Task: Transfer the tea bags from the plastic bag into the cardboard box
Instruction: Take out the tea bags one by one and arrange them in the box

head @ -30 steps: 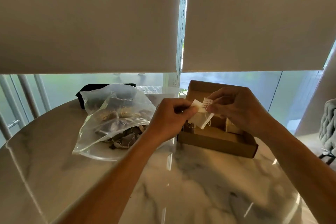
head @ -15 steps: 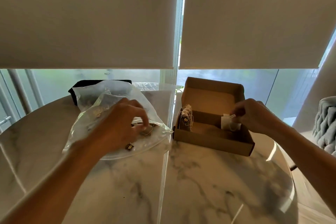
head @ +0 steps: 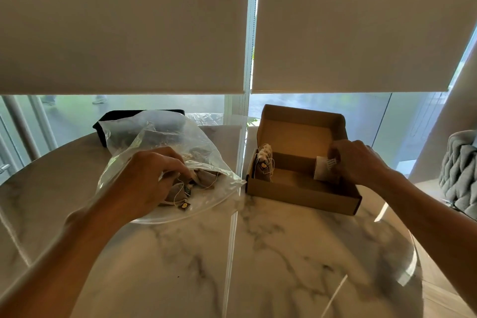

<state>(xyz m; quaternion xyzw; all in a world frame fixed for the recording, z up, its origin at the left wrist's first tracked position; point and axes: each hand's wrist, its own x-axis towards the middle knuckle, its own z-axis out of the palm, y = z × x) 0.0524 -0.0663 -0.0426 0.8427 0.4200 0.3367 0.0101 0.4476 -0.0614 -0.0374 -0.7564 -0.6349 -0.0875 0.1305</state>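
2 hands worked: left hand [head: 144, 178] pinched light, limp tea bags [head: 204, 180] in the bag [head: 165, 137]; right hand [head: 356, 162] held a sachet [head: 322, 169] in the box [head: 304, 196].

Daylight is coming through the window [head: 165, 106] beneath two lowered roller blinds [head: 121, 23], gleaming on the round marble tabletop [head: 271, 253]; a grey knitted pouf [head: 459, 168] is sitting right.

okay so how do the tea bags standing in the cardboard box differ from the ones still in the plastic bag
The tea bags in the cardboard box stand upright in a tight row against the box's left wall; the tea bags in the plastic bag lie loose in a jumbled heap. The boxed ones sit in the open and untouched, while the bagged ones lie behind clear plastic with the left hand reaching among them. Both kinds are brownish pouches with white strings and small dark tags bearing a yellow mark.
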